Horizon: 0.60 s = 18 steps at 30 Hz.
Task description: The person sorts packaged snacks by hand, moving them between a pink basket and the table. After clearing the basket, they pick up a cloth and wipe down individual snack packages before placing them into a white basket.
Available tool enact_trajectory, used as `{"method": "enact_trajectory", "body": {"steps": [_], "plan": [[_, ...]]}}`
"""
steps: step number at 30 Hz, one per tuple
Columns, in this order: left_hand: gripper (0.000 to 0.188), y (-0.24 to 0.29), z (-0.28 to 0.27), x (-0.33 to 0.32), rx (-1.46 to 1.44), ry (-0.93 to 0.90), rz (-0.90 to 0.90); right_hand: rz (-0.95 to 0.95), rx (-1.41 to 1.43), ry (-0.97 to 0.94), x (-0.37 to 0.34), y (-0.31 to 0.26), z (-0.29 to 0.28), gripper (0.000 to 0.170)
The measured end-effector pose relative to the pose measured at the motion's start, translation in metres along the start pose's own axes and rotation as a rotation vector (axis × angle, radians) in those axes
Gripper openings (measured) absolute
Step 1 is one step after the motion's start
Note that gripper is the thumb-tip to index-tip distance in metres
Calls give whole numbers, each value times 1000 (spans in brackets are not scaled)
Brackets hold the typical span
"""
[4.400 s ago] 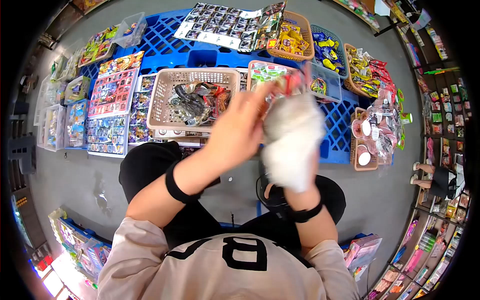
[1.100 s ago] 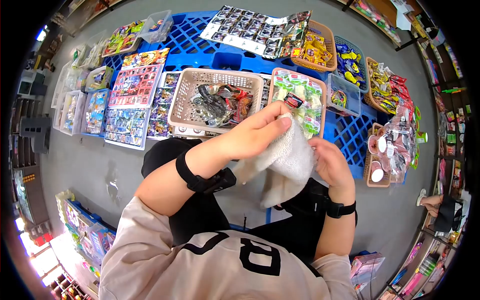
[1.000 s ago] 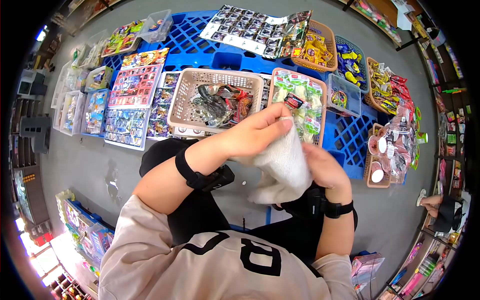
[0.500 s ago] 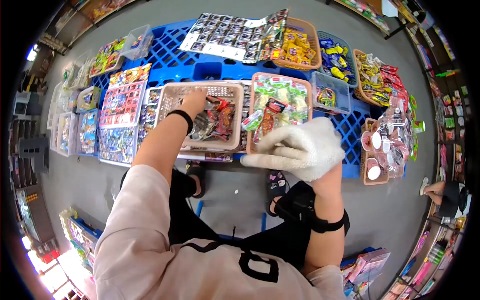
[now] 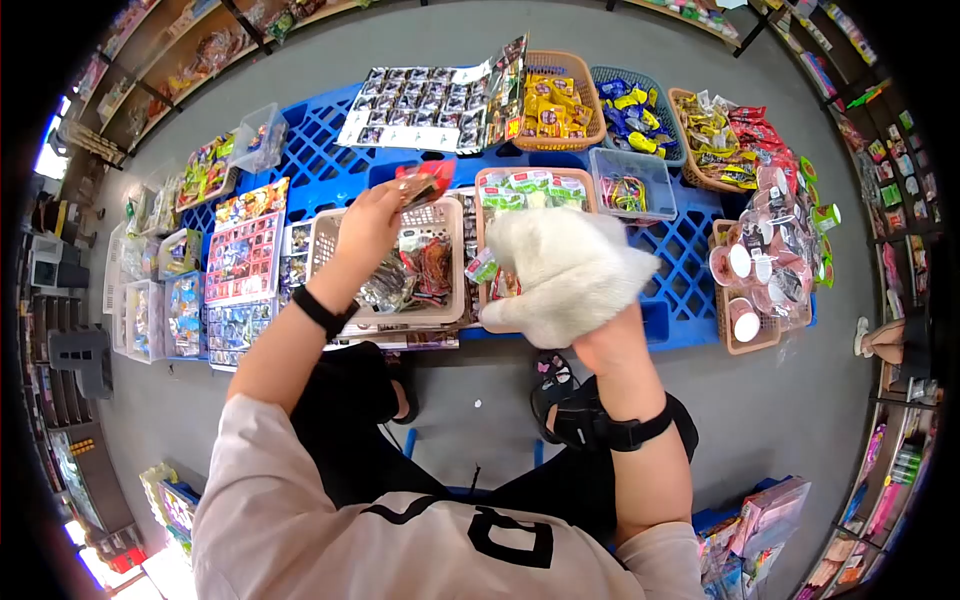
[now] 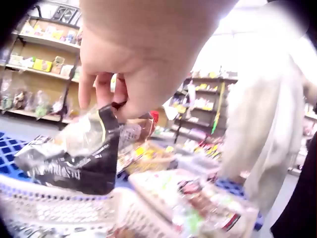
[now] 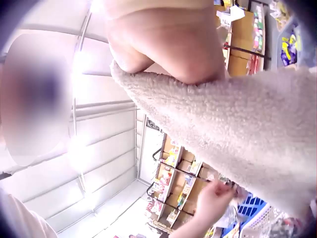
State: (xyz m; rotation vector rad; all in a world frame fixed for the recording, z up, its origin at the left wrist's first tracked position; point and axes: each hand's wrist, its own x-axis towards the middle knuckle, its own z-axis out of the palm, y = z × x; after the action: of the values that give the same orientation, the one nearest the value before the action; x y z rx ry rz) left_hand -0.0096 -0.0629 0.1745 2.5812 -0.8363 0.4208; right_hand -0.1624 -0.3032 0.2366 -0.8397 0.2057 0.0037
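Over the beige perforated basket [image 5: 455, 240], my left hand [image 5: 368, 228] pinches a snack packet [image 6: 74, 168], black with a see-through part. Its red end shows in the head view. Several similar packets lie in that basket. A white fleecy cloth [image 5: 570, 265] covers my right hand [image 7: 168, 44] up to the wrist; its fingers are hidden. In the left wrist view the cloth hangs down in folds. Below it in the head view stands a pink tray of green-and-white packets [image 5: 535, 185], with a reddish packet [image 5: 505, 285] lying on top, partly behind the cloth.
A blue lattice pallet [image 5: 320, 130] bears all the goods. Behind stand baskets of yellow packets [image 5: 555, 108] and blue packets [image 5: 635, 115], and a clear box [image 5: 632, 180]. Card sheets [image 5: 240, 255] and boxes line the left side; lidded cups [image 5: 740, 260] are at right.
Both hands were on the cloth about a second ago. My left hand then reached into the beige basket and has now risen with the packet. The cloth-covered right hand has shifted slightly.
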Motion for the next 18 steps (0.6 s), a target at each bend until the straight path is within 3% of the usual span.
{"method": "enact_trajectory", "body": {"steps": [3, 5, 7, 9, 11, 13, 15, 17, 18], "plan": [[8, 69, -41, 10, -15, 243, 251, 126, 102, 24, 7, 22, 9, 36], [9, 112, -44, -1, -182, 303, 312, 131, 135, -64, 9, 37, 16, 33], [11, 139, -43, -22, -100, 247, 335, 192, 197, 7, 5, 40, 32, 29], [12, 142, -42, -35, -112, 270, 318, 129, 199, -35, 6, 41, 33, 27], [14, 143, -41, -48, -202, 156, 340, 133, 191, 81, 7, 43, 35, 25], [15, 143, -40, -53, -172, 171, 388, 60, 90, 139, 8, 50, 33, 24], [15, 139, -39, -48, -219, 110, 293, -116, -91, 250, 12, 58, 33, 23], [15, 124, -44, -35, -310, 37, 291, -115, -178, 346, 22, 57, 17, 25], [21, 117, -56, -29, -392, 85, 173, -87, -185, 331, 25, 52, 10, 26]]}}
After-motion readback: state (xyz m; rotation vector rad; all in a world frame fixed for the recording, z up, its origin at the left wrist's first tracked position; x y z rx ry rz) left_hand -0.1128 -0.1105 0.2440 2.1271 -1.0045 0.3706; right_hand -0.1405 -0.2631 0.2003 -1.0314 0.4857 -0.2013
